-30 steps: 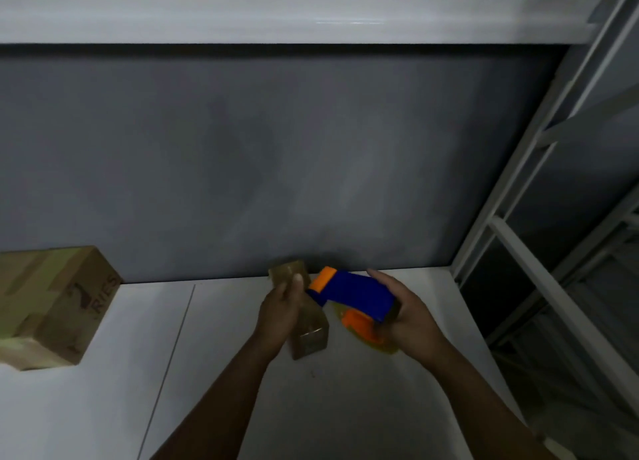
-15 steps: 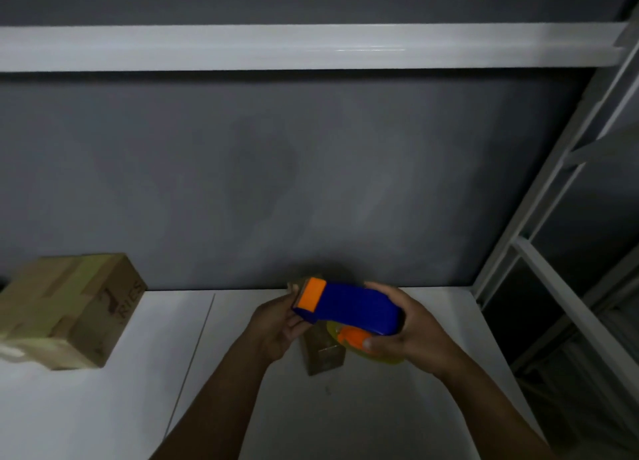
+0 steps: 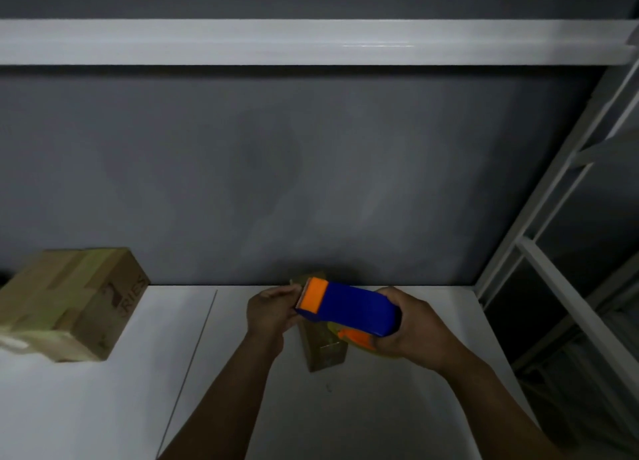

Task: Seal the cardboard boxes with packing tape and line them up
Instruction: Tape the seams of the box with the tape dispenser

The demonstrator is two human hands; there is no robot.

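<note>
A small brown cardboard box (image 3: 323, 349) stands on the white table (image 3: 242, 390) near the grey wall. My right hand (image 3: 411, 328) grips a blue and orange tape dispenser (image 3: 349, 309) above the box, its orange front end pointing left. My left hand (image 3: 271, 312) is at that orange end, fingers curled at the box's left side; the dispenser hides what the fingertips pinch. A larger cardboard box (image 3: 69, 304) with tape strips on top sits at the far left.
A grey wall (image 3: 311, 169) closes the back of the table, with a white shelf beam (image 3: 311, 41) overhead. White shelf uprights (image 3: 553, 217) stand at the right, past the table's right edge. A thin seam (image 3: 193, 356) runs across the tabletop.
The dispenser has swung from beside the small box to above it and levelled, its orange end now at my left hand. My left hand slid off the box top toward that end.
</note>
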